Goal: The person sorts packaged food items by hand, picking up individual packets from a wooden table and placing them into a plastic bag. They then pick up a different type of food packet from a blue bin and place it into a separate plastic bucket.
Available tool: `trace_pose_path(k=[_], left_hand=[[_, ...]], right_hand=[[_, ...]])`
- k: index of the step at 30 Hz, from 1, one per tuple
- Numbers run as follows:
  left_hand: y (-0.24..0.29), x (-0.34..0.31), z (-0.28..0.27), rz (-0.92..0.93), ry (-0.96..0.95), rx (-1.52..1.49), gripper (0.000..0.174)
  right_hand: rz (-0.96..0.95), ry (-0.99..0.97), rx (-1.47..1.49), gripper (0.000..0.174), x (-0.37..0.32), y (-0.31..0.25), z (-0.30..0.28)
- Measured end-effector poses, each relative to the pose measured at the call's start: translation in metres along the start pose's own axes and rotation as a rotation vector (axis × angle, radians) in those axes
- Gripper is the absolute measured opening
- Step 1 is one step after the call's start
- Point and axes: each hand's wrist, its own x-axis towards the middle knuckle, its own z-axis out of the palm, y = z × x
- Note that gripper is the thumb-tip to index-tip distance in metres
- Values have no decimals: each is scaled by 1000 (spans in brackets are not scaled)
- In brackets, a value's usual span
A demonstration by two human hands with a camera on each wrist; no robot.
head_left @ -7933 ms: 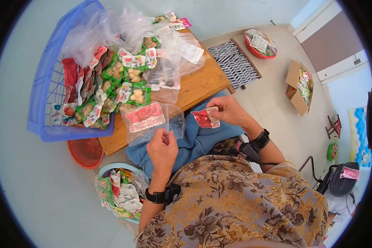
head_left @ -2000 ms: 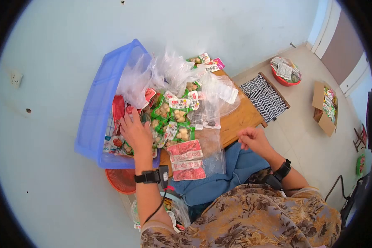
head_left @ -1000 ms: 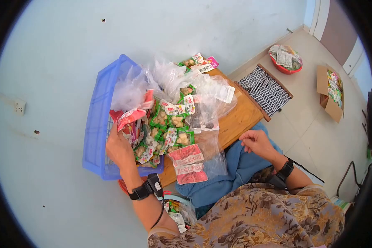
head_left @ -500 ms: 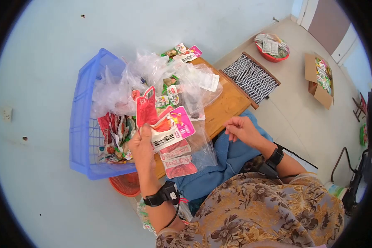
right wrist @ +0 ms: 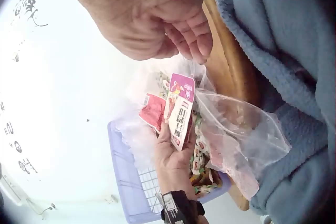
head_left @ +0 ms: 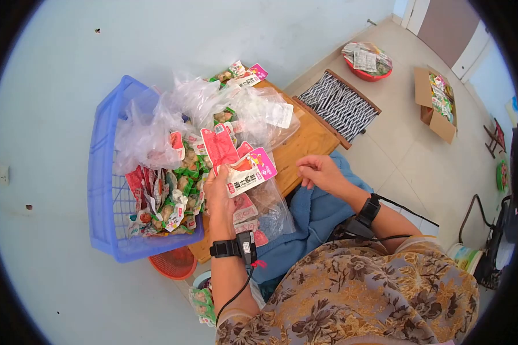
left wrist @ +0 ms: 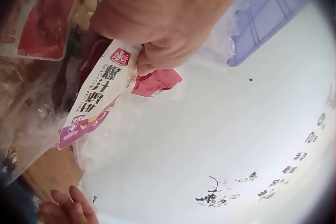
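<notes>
My left hand (head_left: 217,198) pinches a white packet with a purple end (head_left: 252,171) and a red packet (head_left: 219,146), fanned apart over the table edge. In the left wrist view the thumb and fingers grip the white packet (left wrist: 100,85) near its end. My right hand (head_left: 323,173) hangs with loosely bent fingers above the blue cloth (head_left: 311,221), holding nothing. Under the left hand's packets lie a clear plastic bag (head_left: 276,213) and pink-labelled packets (head_left: 244,208). The blue basket (head_left: 101,178), left of the hand, contains green, red and white packets (head_left: 178,213).
Clear bags (head_left: 198,100) are heaped across the basket and wooden table (head_left: 311,135). A red colander (head_left: 172,263) and a tub of packets stand below. On the floor are a rack with a striped surface (head_left: 339,106), a red basin (head_left: 368,73) and a cardboard box (head_left: 440,123).
My left hand has come out of the basket with red and white packets and moved toward the right hand. Earlier, the right hand held a small red packet; it is now empty.
</notes>
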Motion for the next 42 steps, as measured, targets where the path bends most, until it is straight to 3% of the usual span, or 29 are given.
trace_pose_path(k=[5,9,11,15,18,20,21,23,24,26,27,29,32,35,40,42], left_hand=[[0,9,1,-8,33,-168,24],[7,10,1,49,27,-118,25],[-2,16,-3,151,52,-62,25],[12,7,7,220,95,-98,25],[34,-12,19,379,140,35,24],[51,-31,28,626,228,707,23],[50,-34,29,624,230,706,23],[43,-42,32,1270,63,1191,25],[35,-45,34,1266,62,1190,25],[10,-48,35,1270,-204,1302,29],[-3,-49,32,1266,-207,1296,29],[-27,-49,23,1140,-350,1403,31],[-36,-55,16,1052,-340,1417,34],[-29,-61,13,978,-334,1456,38],[-11,-78,11,883,-137,1616,43],[-13,-87,4,850,-82,1500,43]], right_hand=[[-68,39,-53,29,13,14,11],[-103,-8,-97,31,14,-3,25],[-285,8,-370,33,27,13,30],[-337,47,-459,36,31,17,38],[-357,110,-452,33,33,23,39],[-216,94,-90,32,35,25,39],[-215,92,-91,32,33,18,36],[16,-24,116,38,25,-8,29],[20,-23,115,38,25,-12,28],[124,-26,442,43,26,-18,26],[128,-20,439,43,27,-19,25],[239,-66,528,37,31,-19,22],[248,59,368,28,41,6,19],[275,40,330,25,43,14,16],[283,-23,394,34,38,7,10],[281,-81,454,36,31,5,2]])
